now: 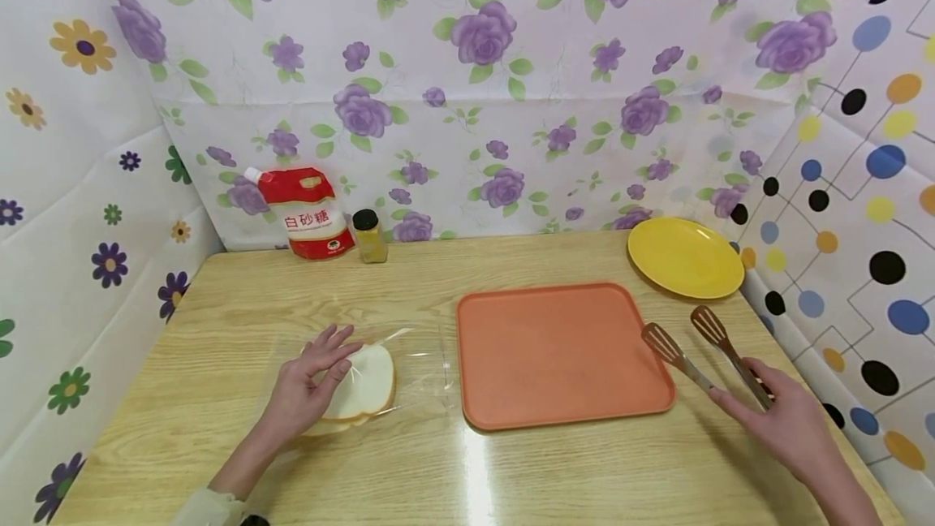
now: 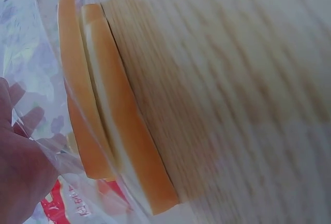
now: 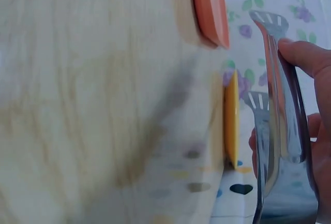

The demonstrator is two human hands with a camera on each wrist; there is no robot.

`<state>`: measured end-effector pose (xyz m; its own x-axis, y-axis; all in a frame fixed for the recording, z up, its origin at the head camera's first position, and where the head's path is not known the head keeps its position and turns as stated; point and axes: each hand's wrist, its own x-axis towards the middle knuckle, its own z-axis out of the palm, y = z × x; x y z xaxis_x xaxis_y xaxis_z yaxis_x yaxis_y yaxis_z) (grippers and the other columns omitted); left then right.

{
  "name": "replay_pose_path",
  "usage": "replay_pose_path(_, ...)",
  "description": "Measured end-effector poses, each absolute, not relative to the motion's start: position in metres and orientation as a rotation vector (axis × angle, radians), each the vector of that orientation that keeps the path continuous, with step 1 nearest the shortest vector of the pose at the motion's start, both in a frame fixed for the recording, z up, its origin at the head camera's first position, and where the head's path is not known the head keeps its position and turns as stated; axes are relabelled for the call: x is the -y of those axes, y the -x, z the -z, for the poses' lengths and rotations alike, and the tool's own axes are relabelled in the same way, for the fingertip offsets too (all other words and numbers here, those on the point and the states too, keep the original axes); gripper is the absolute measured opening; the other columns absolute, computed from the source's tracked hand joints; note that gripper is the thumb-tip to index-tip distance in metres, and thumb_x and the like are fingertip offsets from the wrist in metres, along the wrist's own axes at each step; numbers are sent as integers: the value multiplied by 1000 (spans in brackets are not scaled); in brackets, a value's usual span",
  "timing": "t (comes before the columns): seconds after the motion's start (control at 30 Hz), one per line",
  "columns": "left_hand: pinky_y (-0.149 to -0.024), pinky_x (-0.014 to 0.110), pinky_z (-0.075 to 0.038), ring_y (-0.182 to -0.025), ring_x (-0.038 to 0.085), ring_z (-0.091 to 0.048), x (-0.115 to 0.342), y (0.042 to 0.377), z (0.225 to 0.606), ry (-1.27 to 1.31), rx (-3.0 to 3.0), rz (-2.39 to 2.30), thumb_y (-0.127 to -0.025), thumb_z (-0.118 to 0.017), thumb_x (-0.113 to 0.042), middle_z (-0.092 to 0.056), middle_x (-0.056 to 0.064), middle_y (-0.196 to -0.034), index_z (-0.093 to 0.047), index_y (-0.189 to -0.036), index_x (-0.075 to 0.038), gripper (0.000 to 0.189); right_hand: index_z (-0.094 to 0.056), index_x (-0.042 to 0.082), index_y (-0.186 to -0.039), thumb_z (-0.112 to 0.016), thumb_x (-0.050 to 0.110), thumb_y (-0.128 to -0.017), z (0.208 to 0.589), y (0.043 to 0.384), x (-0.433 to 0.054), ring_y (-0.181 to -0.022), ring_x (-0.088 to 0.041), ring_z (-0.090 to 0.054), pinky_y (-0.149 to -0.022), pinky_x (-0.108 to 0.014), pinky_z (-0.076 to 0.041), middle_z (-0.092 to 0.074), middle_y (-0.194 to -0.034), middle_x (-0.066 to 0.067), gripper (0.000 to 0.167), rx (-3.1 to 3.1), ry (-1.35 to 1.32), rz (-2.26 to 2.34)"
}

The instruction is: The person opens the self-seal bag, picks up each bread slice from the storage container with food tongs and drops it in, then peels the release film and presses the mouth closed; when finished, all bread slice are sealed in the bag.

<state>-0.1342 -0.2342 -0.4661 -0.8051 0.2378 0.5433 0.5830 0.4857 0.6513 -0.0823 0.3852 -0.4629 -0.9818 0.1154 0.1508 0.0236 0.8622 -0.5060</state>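
Slices of white bread [image 1: 368,380] with a golden crust lie in a clear plastic bag [image 1: 427,360] on the table; two slices [image 2: 116,115] show edge-on in the left wrist view. My left hand [image 1: 310,380] is at the bag's left end, fingers extended over the bread and thumb apart from them. Clear film stretches up around its fingers in the left wrist view. My right hand [image 1: 785,420] grips metal tongs [image 1: 738,364] with slotted heads. The tongs' arms are spread with nothing between them, one head overlapping the tray's right edge in the head view.
An orange-red tray [image 1: 555,355] lies mid-table, right of the bag. A yellow plate [image 1: 685,256] leans at the back right corner. By the back wall stand a red-and-white sugar pouch [image 1: 307,213] and a black-capped spice jar [image 1: 370,238]. Patterned cloth walls border three sides.
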Motion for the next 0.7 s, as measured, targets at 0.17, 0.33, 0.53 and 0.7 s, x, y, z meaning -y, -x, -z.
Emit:
replay_pose_path(0.17,-94,83,-21,-139,25,-38,234,135,467,688,2358,1258,-89,-67,10,-59,24,-133,-73,-118,-3,33,-45,-19,-133,-73,48,-89,467,82,-395,-110,-60,-48,-80,-68,-44,-48,-127,-45,86,2913,192,-687)
replay_pose_path(0.33,-95,83,-21,-139,21,-37,234,135,466,686,2369,1259,-89,-67,9,-59,24,-133,-73,-119,-3,32,-40,-24,-134,-67,54,-91,468,83,-402,-110,-62,-45,-83,-69,-42,-44,-125,-48,93,2989,249,-629)
replay_pose_path(0.53,-95,83,-22,-139,23,-38,234,135,466,688,2367,1256,-89,-67,9,-59,23,-133,-73,-118,-2,31,-39,-26,-132,-67,54,-91,476,83,-408,-103,-64,-47,-79,-69,-43,-45,-118,-49,93,2980,264,-614)
replay_pose_path(0.7,-95,83,-22,-139,24,-38,234,134,465,686,2366,1255,-89,-68,9,-59,24,-133,-73,-118,-2,31,-42,-24,-129,-70,51,-89,485,84,-408,-97,-63,-49,-75,-68,-43,-47,-112,-48,90,2912,269,-608)
